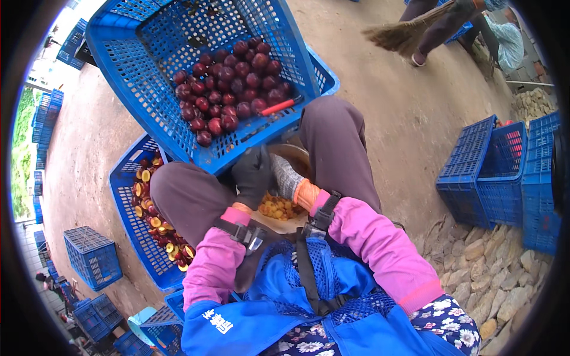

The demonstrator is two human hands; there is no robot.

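My left hand, in a black glove, is closed between my knees below the front rim of a tilted blue crate. Dark red plums fill part of that crate, and a tool with a red handle lies beside them. Against the left hand presses my right hand, in a grey knit glove with an orange cuff, its fingers curled in. Whatever they hold is hidden. Beneath them a round basin contains small yellow-orange pieces. By my left knee, cut plums with yellow flesh lie in a lower blue crate.
Stacked blue crates stand at the right beside a strip of stones. Another crate sits on the floor at left, with more behind. At the upper right a person holds a straw broom.
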